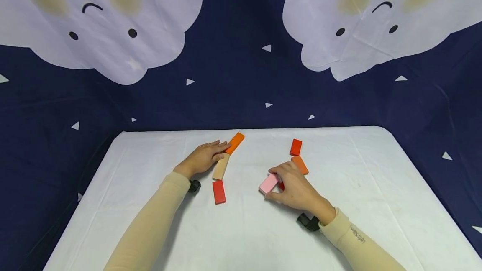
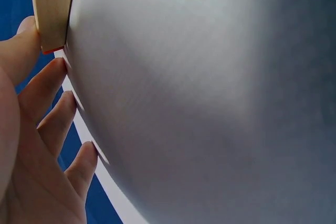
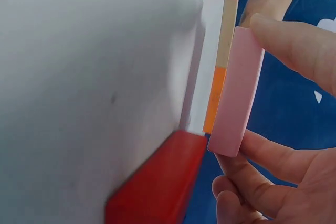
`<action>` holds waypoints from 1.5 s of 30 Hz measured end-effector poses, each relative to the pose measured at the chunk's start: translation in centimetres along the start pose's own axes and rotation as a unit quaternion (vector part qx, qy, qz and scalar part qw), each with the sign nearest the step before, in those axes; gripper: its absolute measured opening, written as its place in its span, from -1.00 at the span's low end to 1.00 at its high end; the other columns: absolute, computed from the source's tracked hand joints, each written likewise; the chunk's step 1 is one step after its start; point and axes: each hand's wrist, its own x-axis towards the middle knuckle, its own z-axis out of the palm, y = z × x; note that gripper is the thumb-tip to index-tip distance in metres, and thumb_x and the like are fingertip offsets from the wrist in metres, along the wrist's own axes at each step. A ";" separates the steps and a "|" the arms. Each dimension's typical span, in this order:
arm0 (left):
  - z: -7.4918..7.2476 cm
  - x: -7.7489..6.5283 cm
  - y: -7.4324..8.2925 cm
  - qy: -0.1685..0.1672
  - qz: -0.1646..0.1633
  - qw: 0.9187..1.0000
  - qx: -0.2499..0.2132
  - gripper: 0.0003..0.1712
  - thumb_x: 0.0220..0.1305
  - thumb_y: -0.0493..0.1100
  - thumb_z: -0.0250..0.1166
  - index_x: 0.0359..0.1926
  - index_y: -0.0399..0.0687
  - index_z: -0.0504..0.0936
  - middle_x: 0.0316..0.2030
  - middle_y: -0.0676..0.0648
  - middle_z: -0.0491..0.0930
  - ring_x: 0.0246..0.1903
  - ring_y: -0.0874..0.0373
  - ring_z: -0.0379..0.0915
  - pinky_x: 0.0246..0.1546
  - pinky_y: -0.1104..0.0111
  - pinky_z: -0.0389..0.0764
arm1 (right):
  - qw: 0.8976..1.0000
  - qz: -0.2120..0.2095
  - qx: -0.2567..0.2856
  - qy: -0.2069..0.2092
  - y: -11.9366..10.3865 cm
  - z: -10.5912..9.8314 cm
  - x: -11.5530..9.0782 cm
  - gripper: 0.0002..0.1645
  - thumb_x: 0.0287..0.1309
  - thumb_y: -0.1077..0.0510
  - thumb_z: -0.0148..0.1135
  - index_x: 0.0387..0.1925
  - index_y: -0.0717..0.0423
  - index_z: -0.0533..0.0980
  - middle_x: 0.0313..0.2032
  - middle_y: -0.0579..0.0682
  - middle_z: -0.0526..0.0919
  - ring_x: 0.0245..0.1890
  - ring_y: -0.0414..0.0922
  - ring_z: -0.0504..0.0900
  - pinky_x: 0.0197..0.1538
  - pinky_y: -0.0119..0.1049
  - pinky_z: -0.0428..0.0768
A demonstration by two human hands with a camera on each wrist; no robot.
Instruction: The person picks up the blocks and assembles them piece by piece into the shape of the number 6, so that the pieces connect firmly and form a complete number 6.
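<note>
My right hand (image 1: 295,189) pinches a pink block (image 1: 268,184) between thumb and fingertips. In the right wrist view the pink block (image 3: 236,93) is tilted, close over the white tabletop. Beside it lies a red block (image 3: 157,182), mostly hidden by the hand in the head view. An orange block (image 1: 300,165) and another red block (image 1: 296,147) extend behind that hand. With fingers extended, my left hand (image 1: 201,158) touches an orange block (image 1: 236,142) and a plain wood block (image 1: 221,167). A red block (image 1: 219,192) lies at the near end of this left row.
A white cloth (image 1: 241,237) covers the table, whose far edge runs just behind the blocks. Beyond hangs a dark blue fabric (image 1: 241,74) with clouds and small triangles. Black wrist cameras (image 1: 308,222) sit below both hands, close to the tabletop.
</note>
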 end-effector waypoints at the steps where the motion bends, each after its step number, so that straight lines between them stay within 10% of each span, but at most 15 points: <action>1: 0.0 0.0 0.0 0.000 0.000 1.000 0.001 -0.44 0.58 -0.03 0.05 0.50 -0.04 0.31 0.46 -0.05 0.28 0.49 -0.06 0.07 0.48 -0.02 0.08 | 1.000 0.000 0.001 0.001 -0.1 0.1 0.0 -0.23 -0.12 -0.10 0.63 0.08 0.24 0.60 -0.03 0.01 0.65 0.08 -0.03 0.44 0.24 0.01 0.48; 45: 0.0 -0.1 0.2 -0.004 -0.007 1.000 0.010 -0.43 0.59 -0.02 0.02 0.51 -0.02 0.29 0.47 -0.04 0.26 0.50 -0.05 0.06 0.49 -0.03 0.05 | 0.999 0.013 -0.019 -0.040 -4.8 2.4 -0.1 -0.24 -0.16 -0.22 0.62 0.00 0.16 0.63 -0.09 -0.01 0.65 0.03 -0.08 0.47 0.04 -0.16 0.61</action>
